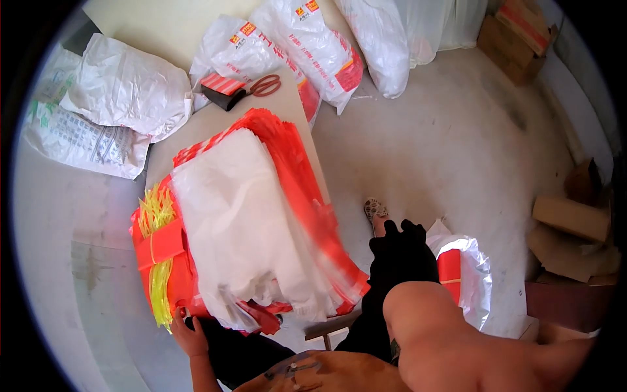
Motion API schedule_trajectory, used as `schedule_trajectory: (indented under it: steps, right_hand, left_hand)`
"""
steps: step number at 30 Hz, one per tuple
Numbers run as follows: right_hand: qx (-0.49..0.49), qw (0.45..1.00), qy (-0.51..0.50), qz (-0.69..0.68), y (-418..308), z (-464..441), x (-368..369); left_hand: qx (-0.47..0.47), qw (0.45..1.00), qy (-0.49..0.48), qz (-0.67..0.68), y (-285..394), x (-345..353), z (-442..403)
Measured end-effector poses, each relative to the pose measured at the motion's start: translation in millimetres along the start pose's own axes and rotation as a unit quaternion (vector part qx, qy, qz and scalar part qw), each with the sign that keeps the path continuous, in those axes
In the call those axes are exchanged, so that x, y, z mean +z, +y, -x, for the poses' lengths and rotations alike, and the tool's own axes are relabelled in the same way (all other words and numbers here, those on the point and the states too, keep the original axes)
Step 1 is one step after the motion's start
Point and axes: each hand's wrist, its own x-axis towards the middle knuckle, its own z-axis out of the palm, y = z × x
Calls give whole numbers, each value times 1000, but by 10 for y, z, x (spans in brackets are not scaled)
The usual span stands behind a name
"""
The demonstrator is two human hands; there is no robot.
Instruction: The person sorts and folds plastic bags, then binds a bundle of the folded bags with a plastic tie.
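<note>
My left hand [188, 334] is at the lower left corner of the red bags [184, 277], its fingers closed on their edge. White plastic bags [228, 196] lie in a flat stack on top of more red bags [294, 157]. A folded red bundle with a band [162, 244] rests on yellow strips [159, 212] at the stack's left side. My right hand [401, 251], in a black glove, hangs right of the stack over my leg. Its fingertips are apart, and nothing shows in it.
Red-handled scissors [264, 85] and a red-striped black object [224, 90] lie on the table [173, 140]. White sacks [130, 85] stand behind. An open silvery-white bag [482, 274] holding something red is right of my hand. Cardboard boxes [571, 219] line the right side.
</note>
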Motion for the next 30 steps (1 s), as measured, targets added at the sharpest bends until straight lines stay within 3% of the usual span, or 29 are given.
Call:
schedule_trajectory:
  steps: [30]
  right_hand:
    - [13,1000,11,16,-83,98,9]
  left_hand:
    - [-9,1000,2,-15,-11,15,16]
